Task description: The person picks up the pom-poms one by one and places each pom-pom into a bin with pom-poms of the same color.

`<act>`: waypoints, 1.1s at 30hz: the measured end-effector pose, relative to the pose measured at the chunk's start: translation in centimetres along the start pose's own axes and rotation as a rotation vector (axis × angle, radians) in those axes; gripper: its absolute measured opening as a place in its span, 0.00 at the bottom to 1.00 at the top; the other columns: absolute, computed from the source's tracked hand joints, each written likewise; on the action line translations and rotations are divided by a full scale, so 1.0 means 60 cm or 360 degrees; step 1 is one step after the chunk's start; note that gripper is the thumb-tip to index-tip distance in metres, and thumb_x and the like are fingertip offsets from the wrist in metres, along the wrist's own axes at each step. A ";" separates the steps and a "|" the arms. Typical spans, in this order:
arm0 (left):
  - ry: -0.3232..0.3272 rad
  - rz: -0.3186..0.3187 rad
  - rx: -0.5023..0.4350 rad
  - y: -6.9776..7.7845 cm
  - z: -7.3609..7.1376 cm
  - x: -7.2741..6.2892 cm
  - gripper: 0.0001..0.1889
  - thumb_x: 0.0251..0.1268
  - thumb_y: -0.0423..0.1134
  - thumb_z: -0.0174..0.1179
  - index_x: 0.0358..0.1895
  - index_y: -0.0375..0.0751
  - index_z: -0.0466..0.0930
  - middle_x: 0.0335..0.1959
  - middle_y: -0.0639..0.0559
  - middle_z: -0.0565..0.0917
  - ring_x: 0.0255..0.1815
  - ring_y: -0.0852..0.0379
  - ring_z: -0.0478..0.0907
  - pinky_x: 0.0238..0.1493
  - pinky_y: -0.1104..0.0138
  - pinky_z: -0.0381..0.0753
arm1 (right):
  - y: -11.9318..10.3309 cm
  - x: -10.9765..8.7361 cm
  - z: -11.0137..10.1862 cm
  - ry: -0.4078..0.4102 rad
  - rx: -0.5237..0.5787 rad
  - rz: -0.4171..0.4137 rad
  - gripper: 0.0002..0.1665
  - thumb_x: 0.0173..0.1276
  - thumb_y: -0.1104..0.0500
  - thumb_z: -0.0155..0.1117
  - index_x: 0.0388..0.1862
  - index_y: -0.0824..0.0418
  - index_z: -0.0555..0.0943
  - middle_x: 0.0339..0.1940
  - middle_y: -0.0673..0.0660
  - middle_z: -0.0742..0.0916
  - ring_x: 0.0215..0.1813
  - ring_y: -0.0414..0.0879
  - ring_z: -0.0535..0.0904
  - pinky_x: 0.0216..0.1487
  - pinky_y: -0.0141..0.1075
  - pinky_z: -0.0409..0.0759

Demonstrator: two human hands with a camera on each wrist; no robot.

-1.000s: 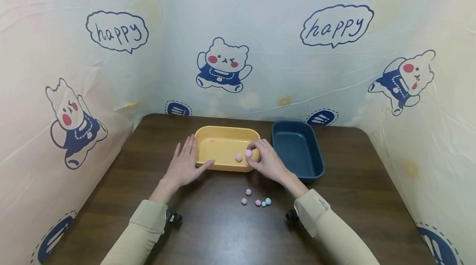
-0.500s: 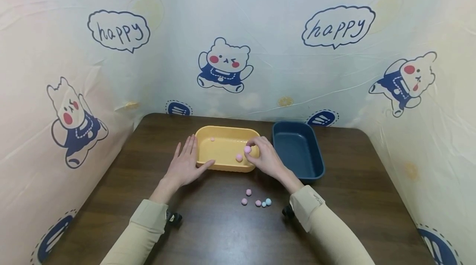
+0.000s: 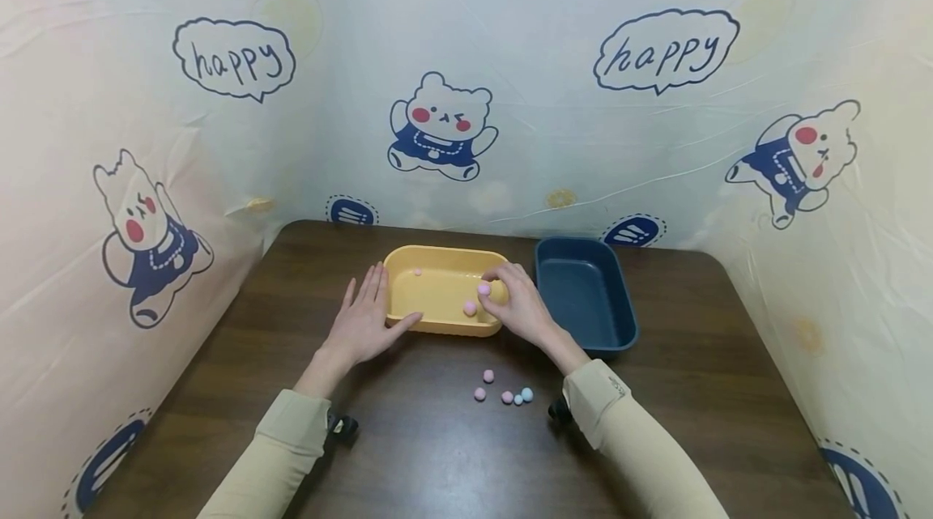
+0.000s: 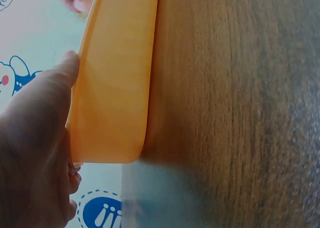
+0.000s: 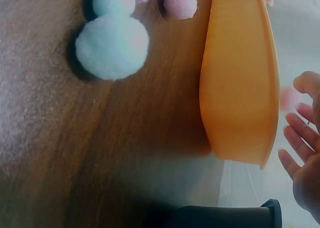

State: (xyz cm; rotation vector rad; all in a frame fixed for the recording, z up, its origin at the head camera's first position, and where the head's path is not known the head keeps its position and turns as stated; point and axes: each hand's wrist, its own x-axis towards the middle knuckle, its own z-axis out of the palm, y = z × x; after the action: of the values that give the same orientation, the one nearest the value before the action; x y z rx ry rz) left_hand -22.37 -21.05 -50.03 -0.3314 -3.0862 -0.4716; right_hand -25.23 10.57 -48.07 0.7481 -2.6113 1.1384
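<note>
My right hand (image 3: 523, 310) pinches a pink pom-pom (image 3: 484, 290) between thumb and index finger, above the right end of the yellow bin (image 3: 430, 329). In the right wrist view this pom-pom (image 5: 289, 98) is blurred by the fingertips, while the other fingers fan out loosely. Spread against the bin's left end is my left hand (image 3: 359, 329), thumb along the front rim; in the left wrist view the thumb (image 4: 67, 67) touches the rim. Inside the bin lie a larger pink pom-pom (image 3: 470, 308) and a small pink one (image 3: 418, 272).
A dark blue bin (image 3: 625, 316) stands right of the yellow one, partly behind my right wrist. In front on the brown table (image 3: 437, 454) lie several pom-poms, including a pink one (image 3: 488, 376) and a light blue one (image 3: 527, 395). A patterned curtain (image 3: 547, 122) surrounds the table.
My right hand has moved slightly away from me and left with the pinched pink pom-pom, staying over the yellow bin. The left hand keeps its place on the bin.
</note>
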 end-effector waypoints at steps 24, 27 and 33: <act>0.0012 -0.0007 -0.0009 0.000 0.002 0.000 0.64 0.74 0.80 0.49 0.90 0.28 0.39 0.93 0.33 0.43 0.95 0.35 0.42 0.92 0.34 0.40 | -0.025 -0.076 -0.034 -0.0041 0.0090 -0.0037 0.19 0.71 0.60 0.80 0.58 0.58 0.86 0.57 0.62 0.90 0.62 0.60 0.83 0.63 0.58 0.85; 0.0004 -0.0008 -0.0014 0.000 0.002 -0.001 0.64 0.75 0.80 0.49 0.90 0.29 0.38 0.93 0.33 0.43 0.95 0.35 0.42 0.92 0.34 0.40 | -0.032 -0.092 -0.036 -0.0041 0.0101 -0.0066 0.19 0.70 0.60 0.80 0.58 0.59 0.86 0.57 0.61 0.91 0.61 0.56 0.83 0.64 0.56 0.86; 0.0000 -0.0011 -0.0014 0.001 0.001 -0.003 0.64 0.75 0.79 0.49 0.90 0.28 0.38 0.93 0.33 0.42 0.95 0.35 0.42 0.92 0.34 0.40 | -0.045 -0.124 -0.043 -0.0078 0.0128 -0.0072 0.22 0.69 0.60 0.81 0.60 0.60 0.87 0.58 0.56 0.91 0.62 0.54 0.84 0.66 0.51 0.87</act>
State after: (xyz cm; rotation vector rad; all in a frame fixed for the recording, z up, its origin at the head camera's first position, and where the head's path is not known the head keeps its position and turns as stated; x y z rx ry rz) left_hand -22.17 -21.04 -50.05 -0.3206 -3.0875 -0.4857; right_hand -17.53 13.64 -47.34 0.8570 -2.5876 1.2337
